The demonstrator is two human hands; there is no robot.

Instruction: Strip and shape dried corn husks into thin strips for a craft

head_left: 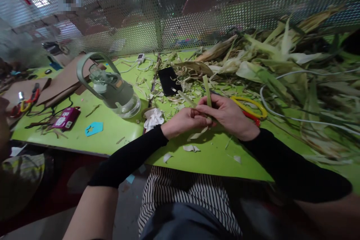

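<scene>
Both my hands meet over the green table (118, 131) near its front edge. My left hand (184, 122) pinches the lower end of a pale corn husk strip (186, 98) that slants up to the left. My right hand (229, 116) is closed around a green husk strip (207, 90) that stands upright above the fingers. The two strips cross between my fingertips. Small husk scraps (191, 148) lie on the table just under my hands.
A big pile of corn husks (281, 63) fills the right side, with a white cable (281, 114) across it. Yellow-handled scissors (250, 105) lie behind my right hand. A black phone (168, 80), a clear bottle with a green handle (112, 90), crumpled tissue (153, 118) and a pink box (66, 118) stand left.
</scene>
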